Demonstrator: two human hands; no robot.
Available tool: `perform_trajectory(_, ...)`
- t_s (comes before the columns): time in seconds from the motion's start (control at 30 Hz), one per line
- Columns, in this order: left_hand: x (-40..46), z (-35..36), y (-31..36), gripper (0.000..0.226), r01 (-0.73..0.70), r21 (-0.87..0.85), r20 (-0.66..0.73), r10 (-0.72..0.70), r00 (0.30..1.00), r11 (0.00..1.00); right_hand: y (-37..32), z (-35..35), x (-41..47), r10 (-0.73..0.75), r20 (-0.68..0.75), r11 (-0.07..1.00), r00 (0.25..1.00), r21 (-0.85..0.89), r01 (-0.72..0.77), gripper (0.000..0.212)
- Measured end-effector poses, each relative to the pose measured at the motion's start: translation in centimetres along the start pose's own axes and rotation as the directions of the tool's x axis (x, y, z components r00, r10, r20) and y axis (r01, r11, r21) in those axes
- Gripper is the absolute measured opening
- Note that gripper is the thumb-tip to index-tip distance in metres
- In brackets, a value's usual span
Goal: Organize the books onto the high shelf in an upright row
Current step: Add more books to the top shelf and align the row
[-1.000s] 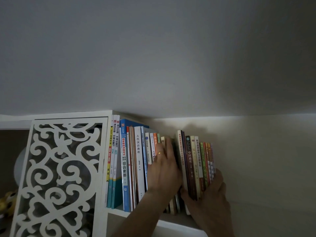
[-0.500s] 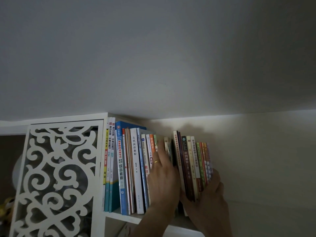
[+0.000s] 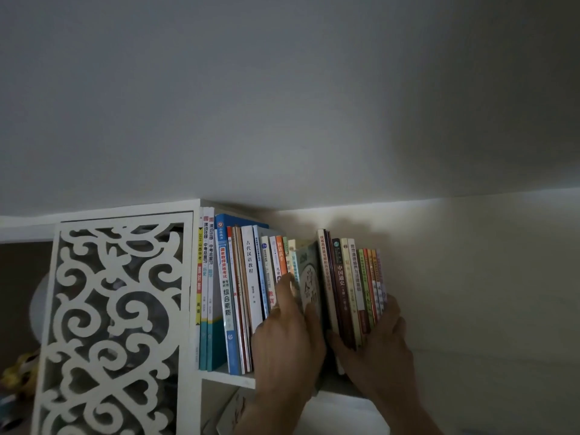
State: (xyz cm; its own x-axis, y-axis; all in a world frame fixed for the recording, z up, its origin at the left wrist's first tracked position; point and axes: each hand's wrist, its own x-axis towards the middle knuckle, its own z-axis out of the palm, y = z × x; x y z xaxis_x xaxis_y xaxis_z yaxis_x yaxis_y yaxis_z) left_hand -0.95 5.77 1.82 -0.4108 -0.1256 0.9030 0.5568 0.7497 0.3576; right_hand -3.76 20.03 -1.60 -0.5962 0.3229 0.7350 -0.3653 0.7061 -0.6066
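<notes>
A row of upright books (image 3: 251, 284) stands on the high white shelf (image 3: 226, 378) just under the ceiling. My left hand (image 3: 287, 337) grips a grey-green book (image 3: 309, 277) in the middle of the row, thumb on its cover, fingers behind it; the book tilts out toward me. My right hand (image 3: 376, 340) holds the right-hand group of books (image 3: 351, 284), thumb under the spines and fingers against the outermost book.
A white carved lattice panel (image 3: 116, 324) closes the shelf unit on the left. The ceiling sits close above the books. To the right of the row is bare wall (image 3: 486, 293). Something pale lies on the lower shelf (image 3: 232, 412).
My left hand has pulled the grey-green book out of the gap so its cover now shows. The camera has shifted a little; my right hand stays on the right-hand books.
</notes>
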Motion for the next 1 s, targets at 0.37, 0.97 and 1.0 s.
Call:
perform_trajectory(0.37, -3.5, -2.6, -1.1, 0.053, -0.022, -0.031, 0.006, 0.023, 1.000, 0.999, 0.0, -1.1, 0.8, 0.079, 0.108, 0.995, 0.991, 0.057, -0.086, 0.113)
perform_trajectory(0.97, -5.0, -5.0, 6.0, 0.069, -0.106, -0.304, -0.186, 0.050, 0.981, 0.947, 0.0, -9.4, 1.9, 0.197, 0.099, 0.748, 0.975, 0.628, -0.215, 0.042)
perform_trajectory(1.0, -4.6, -3.8, 7.1, 0.067, -0.108, -0.324, -0.199, 0.043, 0.979, 0.940, -0.7, -10.6, 1.6, 0.144, 0.070, 0.747, 0.987, 0.646, -0.154, 0.041)
